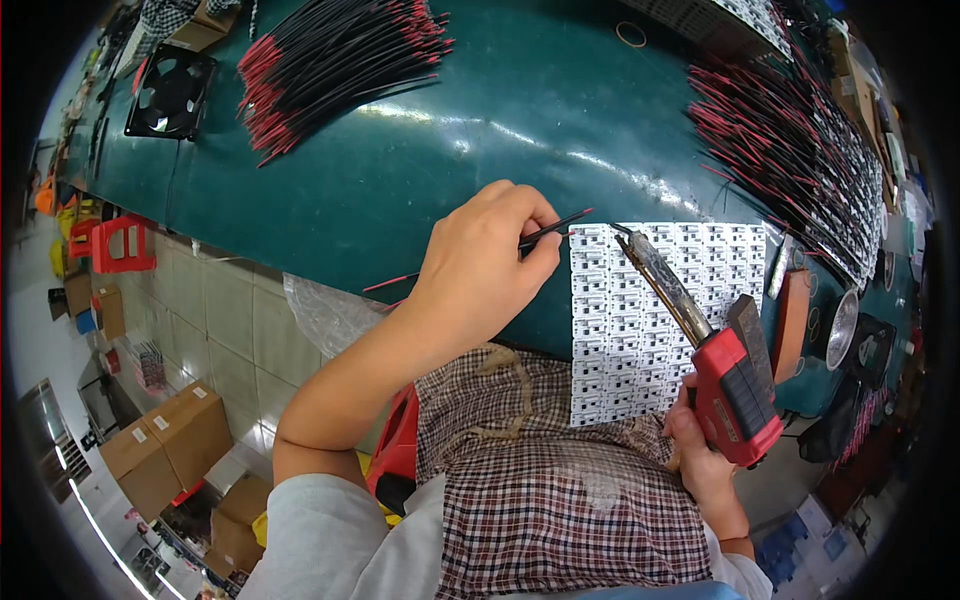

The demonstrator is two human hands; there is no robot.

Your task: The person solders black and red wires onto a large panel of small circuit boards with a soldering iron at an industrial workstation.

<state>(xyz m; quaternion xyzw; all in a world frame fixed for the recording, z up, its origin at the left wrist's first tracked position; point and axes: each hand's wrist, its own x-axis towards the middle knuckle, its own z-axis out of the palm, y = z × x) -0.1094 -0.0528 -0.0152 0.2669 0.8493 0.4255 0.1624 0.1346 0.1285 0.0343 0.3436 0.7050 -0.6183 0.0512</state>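
My left hand (485,250) is closed in a pinch on thin black wires (556,227) with red ends. Their tips point right, at the upper left corner of a white circuit board panel (610,320). Other red ends stick out behind the wrist. My right hand (697,450) is wrapped round the handle of a red and black soldering gun (730,395), low on the right. The gun's metal barrel slants up and left over the panel, its tip near the panel's top edge. Rows of small dark parts cover the panel. Whether a wire touches the board, I cannot tell.
A big bundle of black wires (345,65) with red ends lies at the far left of the green table (500,110), near a black fan (170,92). More wires (760,140) lie on panels at the right. Beside my panel are a brown block (792,322) and a round metal dish (842,328).
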